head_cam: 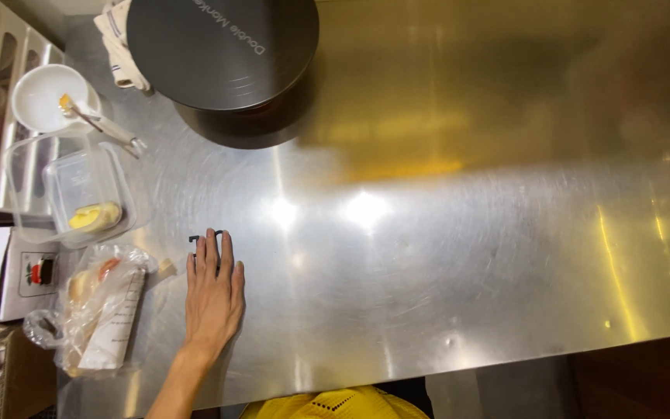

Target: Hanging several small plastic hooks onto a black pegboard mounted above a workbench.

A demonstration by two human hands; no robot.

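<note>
A: What carries it all?
B: A steel bench (467, 256), scuffed and shiny.
A: And on it?
B: 1 round black lid (222, 50), 1 white bowl (40, 97), 2 clear tubs (79, 190), 1 plastic bag (102, 310), 1 flat left hand (212, 299) over a small black clip (195, 240).

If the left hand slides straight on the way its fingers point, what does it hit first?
The small black clip already under the left hand's fingertips. Past that, bare steel table, then probably the round black lid, though depth is unclear.
</note>
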